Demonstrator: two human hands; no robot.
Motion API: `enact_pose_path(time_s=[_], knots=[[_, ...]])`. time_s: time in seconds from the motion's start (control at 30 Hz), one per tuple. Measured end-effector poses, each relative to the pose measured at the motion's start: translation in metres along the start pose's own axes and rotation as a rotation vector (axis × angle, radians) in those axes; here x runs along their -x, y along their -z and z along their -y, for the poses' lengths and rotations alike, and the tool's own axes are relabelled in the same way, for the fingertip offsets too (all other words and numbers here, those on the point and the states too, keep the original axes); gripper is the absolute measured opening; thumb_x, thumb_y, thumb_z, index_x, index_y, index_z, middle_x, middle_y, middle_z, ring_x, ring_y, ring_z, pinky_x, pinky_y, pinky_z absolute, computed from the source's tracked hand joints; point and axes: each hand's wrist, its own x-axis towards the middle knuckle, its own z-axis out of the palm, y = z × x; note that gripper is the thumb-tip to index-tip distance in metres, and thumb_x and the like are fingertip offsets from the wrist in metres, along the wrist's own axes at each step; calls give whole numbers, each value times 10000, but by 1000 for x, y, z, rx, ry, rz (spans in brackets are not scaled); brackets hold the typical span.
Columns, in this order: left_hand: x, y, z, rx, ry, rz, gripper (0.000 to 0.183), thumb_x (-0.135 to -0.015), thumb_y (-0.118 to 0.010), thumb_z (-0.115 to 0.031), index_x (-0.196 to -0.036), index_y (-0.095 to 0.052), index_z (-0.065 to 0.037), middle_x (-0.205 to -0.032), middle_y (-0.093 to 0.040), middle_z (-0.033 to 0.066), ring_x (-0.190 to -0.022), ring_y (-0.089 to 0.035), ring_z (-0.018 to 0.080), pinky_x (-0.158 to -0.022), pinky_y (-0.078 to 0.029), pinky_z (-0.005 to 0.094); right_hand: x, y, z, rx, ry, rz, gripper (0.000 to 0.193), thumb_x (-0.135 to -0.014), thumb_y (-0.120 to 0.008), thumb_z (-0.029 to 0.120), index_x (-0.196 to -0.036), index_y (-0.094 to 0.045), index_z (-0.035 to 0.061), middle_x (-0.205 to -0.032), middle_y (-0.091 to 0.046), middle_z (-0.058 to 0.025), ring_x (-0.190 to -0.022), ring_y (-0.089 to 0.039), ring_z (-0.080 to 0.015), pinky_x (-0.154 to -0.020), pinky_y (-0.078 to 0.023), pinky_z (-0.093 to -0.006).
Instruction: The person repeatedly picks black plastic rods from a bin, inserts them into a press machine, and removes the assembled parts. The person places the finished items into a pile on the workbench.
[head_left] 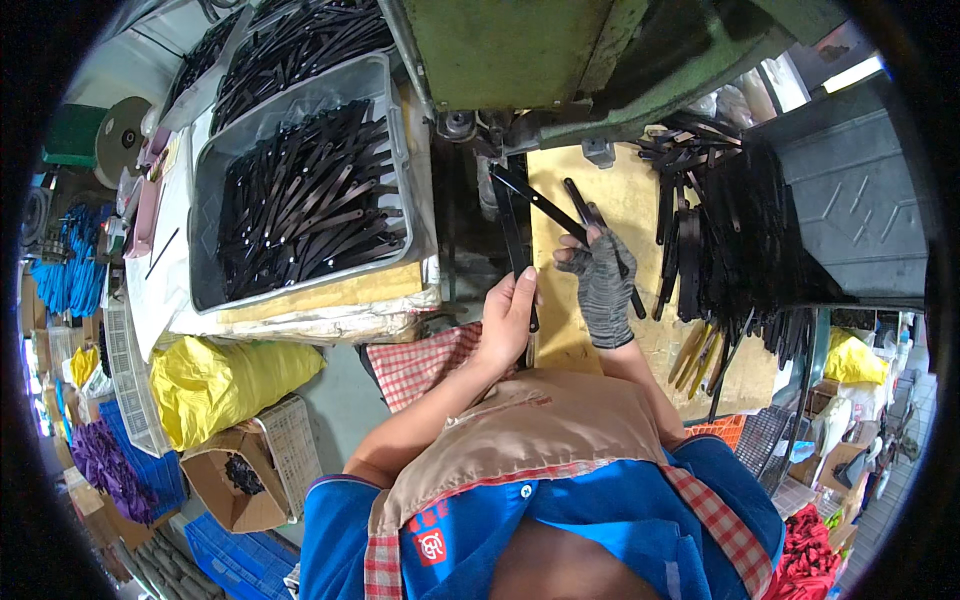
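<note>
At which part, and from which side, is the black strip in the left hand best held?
The black strip is probably best pinched toward its near end, from the body side, as the left hand does: it is long and narrow, and its far end points toward the green machine.

Flat black strip (512, 228), straight, rounded lower end, near-vertical in left hand (508, 312). Second flat black strip (551, 209), small holes, slants down rightward into right hand (603, 288); upper ends close together.
</note>
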Motion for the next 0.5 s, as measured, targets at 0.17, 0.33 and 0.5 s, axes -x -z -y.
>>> enact_pose_path(time_s=[0.17,0.33,0.5], knots=[[7,-6,-22,-38,22,-37,371,-1008,-466,-323,-751,-524,-62,-641,-452,-58,-590,-371,26,-516,-331,208,15,1,-16,-33,-19,22,280,-932,-600,228,-1098,-569,6,-853,-664,-122,-703,-652,-201,-661,-554,-306],[9,11,-39,-176,-91,-48,410,-1014,-422,-333,-686,-485,-93,-537,-420,-33,-472,-357,62,-446,-288,222,21,42,14,1098,320,233,487,-816,-727,318,-1164,-562,21,-1080,-612,-100,-916,-606,-178,-765,-504,-330],[-35,53,-103,172,-409,-340,311,-1006,-426,-294,-878,-558,-42,-685,-500,6,-596,-434,103,-564,-372,255,-30,119,23,1596,249,155,414,-792,-691,411,-990,-624,53,-924,-632,-173,-835,-620,-355,-738,-491,-424]])
